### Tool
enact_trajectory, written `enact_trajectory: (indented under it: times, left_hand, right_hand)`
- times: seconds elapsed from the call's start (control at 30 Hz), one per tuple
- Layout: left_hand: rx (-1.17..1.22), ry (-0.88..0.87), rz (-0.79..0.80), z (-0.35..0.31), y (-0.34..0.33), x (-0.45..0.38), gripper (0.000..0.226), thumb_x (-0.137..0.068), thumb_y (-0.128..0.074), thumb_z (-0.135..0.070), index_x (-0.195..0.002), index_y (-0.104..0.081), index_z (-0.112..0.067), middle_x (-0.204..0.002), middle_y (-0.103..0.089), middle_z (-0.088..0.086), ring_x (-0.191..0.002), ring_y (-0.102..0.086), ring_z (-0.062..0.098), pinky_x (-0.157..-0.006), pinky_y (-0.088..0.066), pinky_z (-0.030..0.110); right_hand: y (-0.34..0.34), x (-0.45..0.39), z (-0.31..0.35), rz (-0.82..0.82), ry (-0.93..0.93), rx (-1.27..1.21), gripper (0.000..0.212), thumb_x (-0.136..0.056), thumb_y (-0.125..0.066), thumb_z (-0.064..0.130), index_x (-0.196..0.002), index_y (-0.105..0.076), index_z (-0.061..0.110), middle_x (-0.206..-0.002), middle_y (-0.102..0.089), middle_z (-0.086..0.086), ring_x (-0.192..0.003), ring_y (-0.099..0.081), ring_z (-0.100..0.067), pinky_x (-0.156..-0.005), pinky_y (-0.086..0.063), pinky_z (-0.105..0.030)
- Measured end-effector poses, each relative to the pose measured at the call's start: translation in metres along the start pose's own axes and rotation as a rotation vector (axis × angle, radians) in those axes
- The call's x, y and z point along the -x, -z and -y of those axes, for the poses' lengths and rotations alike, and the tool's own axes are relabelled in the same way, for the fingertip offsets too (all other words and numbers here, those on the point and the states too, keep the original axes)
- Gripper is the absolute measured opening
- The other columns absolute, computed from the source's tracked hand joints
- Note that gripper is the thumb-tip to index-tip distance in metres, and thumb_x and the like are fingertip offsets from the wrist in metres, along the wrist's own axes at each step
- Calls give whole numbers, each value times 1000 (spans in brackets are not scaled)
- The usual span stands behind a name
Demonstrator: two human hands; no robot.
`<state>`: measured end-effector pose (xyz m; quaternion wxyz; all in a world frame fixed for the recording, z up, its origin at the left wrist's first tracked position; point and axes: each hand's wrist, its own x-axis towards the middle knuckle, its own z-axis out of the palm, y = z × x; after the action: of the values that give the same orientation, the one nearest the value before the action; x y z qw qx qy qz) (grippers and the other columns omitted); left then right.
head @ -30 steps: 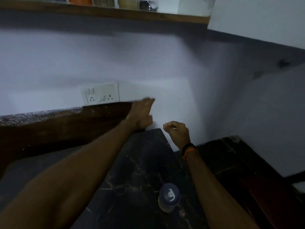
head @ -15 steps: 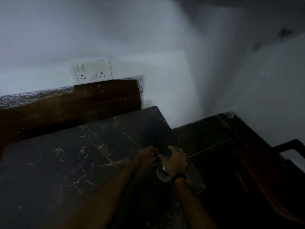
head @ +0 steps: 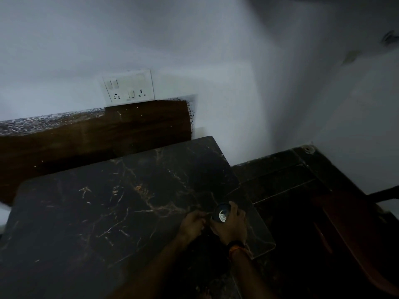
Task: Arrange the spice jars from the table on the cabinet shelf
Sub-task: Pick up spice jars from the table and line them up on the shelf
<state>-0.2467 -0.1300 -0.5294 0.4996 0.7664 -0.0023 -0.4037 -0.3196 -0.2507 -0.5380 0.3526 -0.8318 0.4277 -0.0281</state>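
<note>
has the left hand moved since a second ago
Yes. The left hand was up by the wall near the switch plate; now it is down at the table's near right corner, beside the spice jar.

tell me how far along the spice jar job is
Done: only one spice jar shows on the dark marble table. In hand: the right hand grips it, the left hand beside it. Left: shelving it; the shelf is out of view.
</note>
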Motion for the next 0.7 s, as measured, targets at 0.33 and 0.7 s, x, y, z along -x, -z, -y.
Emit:
enact_trajectory:
  times: [0.33, 0.7]
  left_hand:
    - [956, 328, 218, -9, 10, 9, 58, -93, -48, -63, -120, -64, -14, -124, -65, 25, -114, -60, 44, -86, -57, 51]
    - [1182, -124, 593, -76, 37, 40, 64, -89, -66, -44, -145, -50, -16, -150, -42, 29, -123, -54, 47, -84, -58, 50]
  right_hand:
    - [62, -21, 33, 350, 229, -605, 89, -55, -88, 26, -130, -50, 53, -129, -56, 18, -120, -56, -11, -91, -56, -31]
    - [120, -26, 89, 421, 508, -837, 81, -76, -67, 2, -148, -41, 25, -148, -50, -5, -135, -49, -29, -108, -43, -57]
